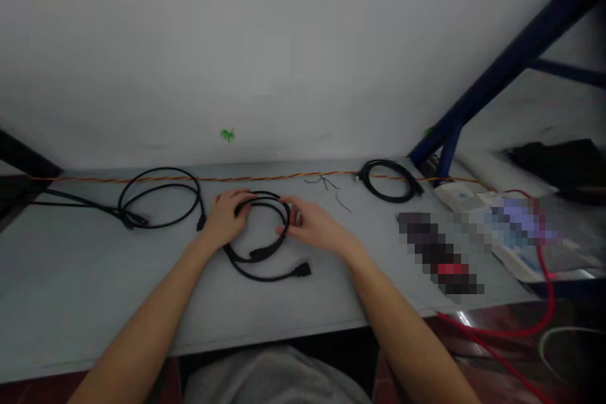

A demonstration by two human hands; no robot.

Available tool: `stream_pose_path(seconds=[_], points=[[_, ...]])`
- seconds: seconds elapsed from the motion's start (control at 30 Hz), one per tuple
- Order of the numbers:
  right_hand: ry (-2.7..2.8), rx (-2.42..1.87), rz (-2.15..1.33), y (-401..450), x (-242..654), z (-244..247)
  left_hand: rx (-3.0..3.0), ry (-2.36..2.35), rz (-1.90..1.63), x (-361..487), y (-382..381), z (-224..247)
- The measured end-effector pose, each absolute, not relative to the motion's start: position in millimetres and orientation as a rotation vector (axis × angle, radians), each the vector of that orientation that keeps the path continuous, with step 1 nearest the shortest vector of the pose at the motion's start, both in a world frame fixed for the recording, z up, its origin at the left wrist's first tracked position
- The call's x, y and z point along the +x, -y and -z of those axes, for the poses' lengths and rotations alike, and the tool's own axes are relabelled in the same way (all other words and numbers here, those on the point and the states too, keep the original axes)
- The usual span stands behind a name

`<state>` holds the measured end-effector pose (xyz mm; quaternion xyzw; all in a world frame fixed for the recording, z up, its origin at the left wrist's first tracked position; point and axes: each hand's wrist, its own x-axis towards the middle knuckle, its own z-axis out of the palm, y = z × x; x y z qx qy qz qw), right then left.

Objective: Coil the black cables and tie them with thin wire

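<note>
A black cable lies in loose loops on the grey tabletop in front of me. One of its ends, a dark plug, points right, and another connector rests against the lower part of the loops. At the upper left of the coil, my left hand has its fingers curled over the strands. On the opposite side my right hand pinches the coil between thumb and fingers. Part of the cable under the left hand is hidden.
Left of me lies a second looped black cable; a coiled black cable sits at the back right. Thin black ties lie nearby. A twisted red-yellow wire runs along the back. A red hose and blue frame stand right.
</note>
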<state>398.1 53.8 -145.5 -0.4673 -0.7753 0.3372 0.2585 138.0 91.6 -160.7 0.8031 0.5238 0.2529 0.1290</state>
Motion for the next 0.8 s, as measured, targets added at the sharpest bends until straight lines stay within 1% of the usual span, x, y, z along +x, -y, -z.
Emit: stream_pose_path(seconds=[0.07, 0.23, 0.4, 0.6, 0.7, 0.8], points=[[2.071, -1.234, -0.849, -55, 396, 149, 2.333, -1.533, -0.733, 138, -92, 161], [2.069, -1.185, -0.815, -54, 393, 155, 2.336, -1.541, -0.726, 137, -93, 163], [2.121, -1.168, -0.681, -53, 391, 156, 2.346, -1.526, -0.754, 135, -95, 166], [2.127, -1.420, -0.706, -56, 393, 154, 2.353, -1.521, -0.745, 134, -97, 169], [2.097, -1.398, -0.717, -55, 386, 153, 2.332, -1.519, -0.778, 133, -98, 170], [2.007, -1.358, -0.812, -52, 373, 156, 2.316, -1.517, -0.785, 133, -98, 170]])
